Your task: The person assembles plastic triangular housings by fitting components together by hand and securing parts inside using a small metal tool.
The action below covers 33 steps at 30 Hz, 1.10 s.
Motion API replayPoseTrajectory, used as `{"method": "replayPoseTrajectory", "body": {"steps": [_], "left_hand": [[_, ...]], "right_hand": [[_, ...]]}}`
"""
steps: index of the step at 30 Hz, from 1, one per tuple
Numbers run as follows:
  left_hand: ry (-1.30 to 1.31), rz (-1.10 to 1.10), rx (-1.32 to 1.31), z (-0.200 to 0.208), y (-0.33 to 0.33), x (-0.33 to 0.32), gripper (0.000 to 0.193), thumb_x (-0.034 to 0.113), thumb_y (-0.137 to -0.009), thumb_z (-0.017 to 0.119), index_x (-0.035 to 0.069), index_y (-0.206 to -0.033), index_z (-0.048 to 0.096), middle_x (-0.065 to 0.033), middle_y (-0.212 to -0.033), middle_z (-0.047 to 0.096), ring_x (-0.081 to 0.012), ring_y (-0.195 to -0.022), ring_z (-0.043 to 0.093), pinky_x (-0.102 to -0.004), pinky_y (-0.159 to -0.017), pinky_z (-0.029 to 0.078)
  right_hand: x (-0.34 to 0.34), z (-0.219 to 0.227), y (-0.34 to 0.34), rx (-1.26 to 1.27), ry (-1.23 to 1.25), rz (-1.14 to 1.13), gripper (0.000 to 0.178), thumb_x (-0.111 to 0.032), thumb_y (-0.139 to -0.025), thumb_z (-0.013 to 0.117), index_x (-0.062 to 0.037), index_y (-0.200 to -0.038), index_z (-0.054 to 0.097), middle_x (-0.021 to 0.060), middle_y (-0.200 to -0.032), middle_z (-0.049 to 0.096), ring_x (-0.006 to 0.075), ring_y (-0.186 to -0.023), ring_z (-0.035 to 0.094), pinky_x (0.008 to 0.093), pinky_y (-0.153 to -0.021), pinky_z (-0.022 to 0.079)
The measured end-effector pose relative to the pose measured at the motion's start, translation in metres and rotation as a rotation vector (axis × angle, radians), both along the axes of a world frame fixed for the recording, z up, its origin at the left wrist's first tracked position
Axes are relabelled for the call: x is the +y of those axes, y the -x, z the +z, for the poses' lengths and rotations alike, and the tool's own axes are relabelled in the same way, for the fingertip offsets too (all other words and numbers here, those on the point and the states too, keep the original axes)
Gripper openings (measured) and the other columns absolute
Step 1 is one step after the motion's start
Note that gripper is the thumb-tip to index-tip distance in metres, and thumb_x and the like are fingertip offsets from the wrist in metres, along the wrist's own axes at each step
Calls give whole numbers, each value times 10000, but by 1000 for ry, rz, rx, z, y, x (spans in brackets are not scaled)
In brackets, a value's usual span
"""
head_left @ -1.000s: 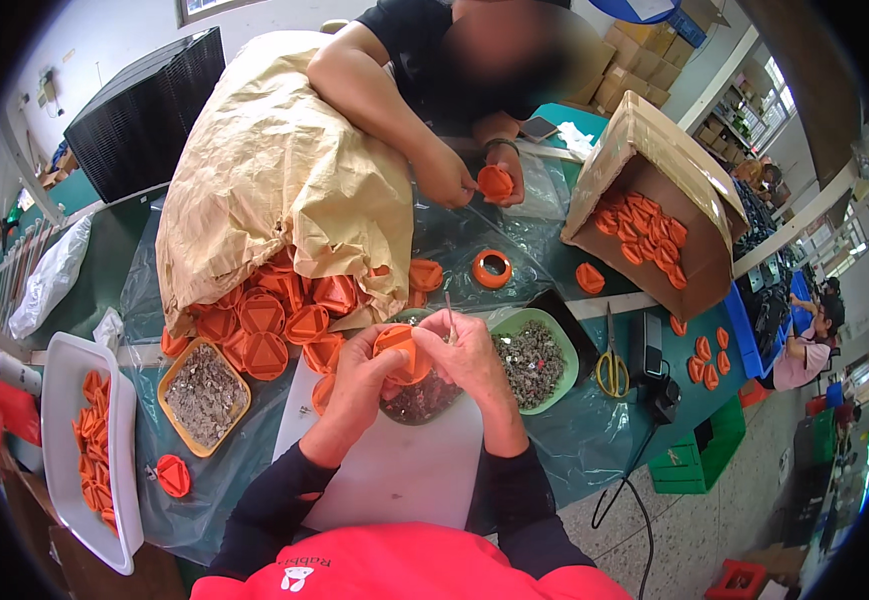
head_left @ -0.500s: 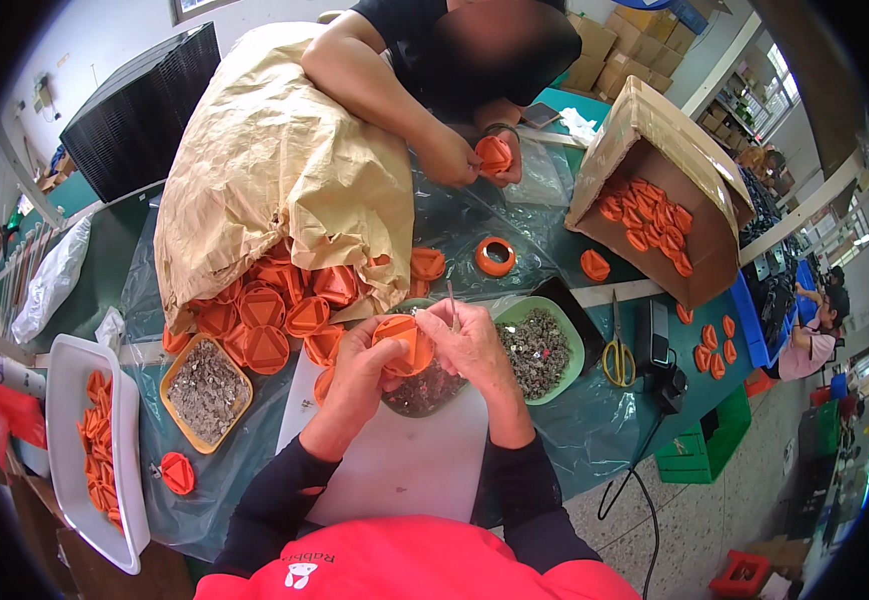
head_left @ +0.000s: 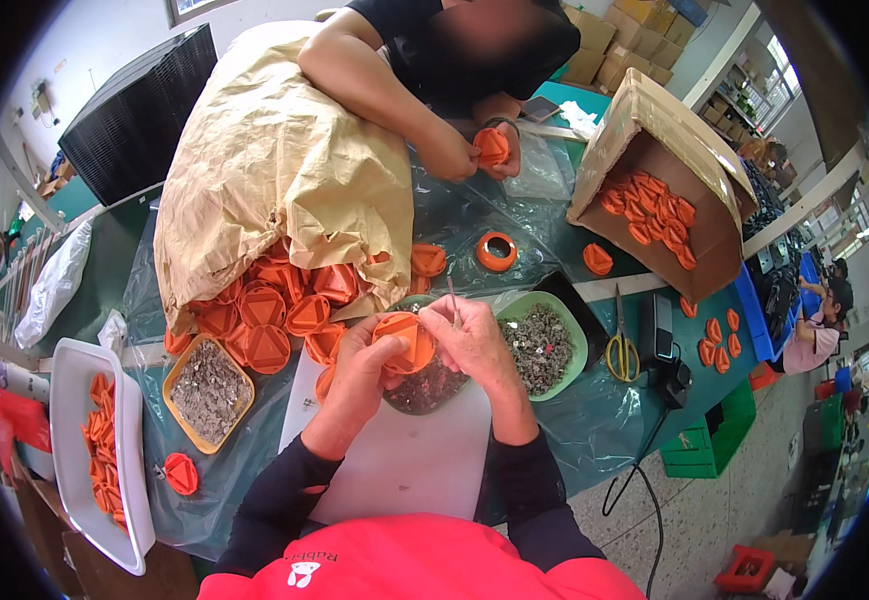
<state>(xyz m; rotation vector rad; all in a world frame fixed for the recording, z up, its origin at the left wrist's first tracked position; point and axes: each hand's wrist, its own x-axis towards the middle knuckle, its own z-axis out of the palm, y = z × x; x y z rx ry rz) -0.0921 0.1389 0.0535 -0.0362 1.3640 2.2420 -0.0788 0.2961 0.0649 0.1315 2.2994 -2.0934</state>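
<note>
My left hand (head_left: pixel 356 368) is closed round an orange round plastic part (head_left: pixel 416 338), thumb across its raised triangular face. Beside it my right hand (head_left: pixel 482 348) pinches a thin metal tool (head_left: pixel 451 287) that sticks up above the fingers; its kind is unclear, and its lower end is hidden by the hand. Both hands are over a bowl (head_left: pixel 424 398) of small bits, partly covered by them. Just right stands a pale green bowl (head_left: pixel 582 352) full of small greyish metal-looking pieces. A white board (head_left: pixel 404 460) lies under my forearms.
A large tan sack (head_left: pixel 254 160) spills orange parts at left. A yellow tray (head_left: pixel 176 408) of small pieces and a white bin (head_left: pixel 62 440) stand nearer. Scissors (head_left: pixel 621 352) and a tipped carton (head_left: pixel 639 125) lie right. Across the table, a person handles another orange part (head_left: pixel 491 148).
My hands keep nearly the same hold and place, with only slight finger movement. The view has shifted a little. Across the table, the person's orange part has tilted slightly.
</note>
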Motion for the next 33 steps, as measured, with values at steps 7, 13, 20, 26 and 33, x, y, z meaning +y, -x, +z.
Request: {"method": "replayPoseTrajectory", "body": {"steps": [7,13,20,26,33], "left_hand": [[-13,27,0,0,-1,-3,315,103,-759,556,-11,-1052,543,-7,-713,538,-40,-507,430,-188,-413,279],[-7,88,48,8,2,-6,336,116,-751,578,-3,-1064,551,0,-740,559,-39,-541,473,-169,-444,336],[20,95,110,9,-1,-9,323,100,-746,588,6,-1053,558,-11,-814,603,-33,-619,530,-163,-495,397],[61,116,260,4,-4,-4,325,76,-758,580,-8,-1072,560,-35,-911,615,-62,-779,581,-203,-655,483],[157,161,460,1,-5,2,319,45,-734,582,-54,-1036,555,-70,-922,615,-102,-849,582,-237,-764,482]], "right_hand": [[0,-1,1,-58,63,10,180,-174,-881,558,2,-845,576,-6,-565,516,48,-381,441,199,-341,334],[7,12,0,35,480,-151,165,-99,-897,481,18,-995,546,33,-754,523,71,-559,499,215,-445,418],[-5,19,-9,179,7,-146,115,-90,-877,566,-13,-945,619,-72,-579,464,-11,-462,371,163,-433,279],[-10,12,-9,245,-234,-176,45,-22,-796,640,-19,-829,610,-89,-562,467,-31,-484,347,167,-433,265],[-15,11,-8,285,-295,-172,50,-26,-791,639,-8,-814,599,-46,-640,558,-26,-496,369,170,-435,279]]}}
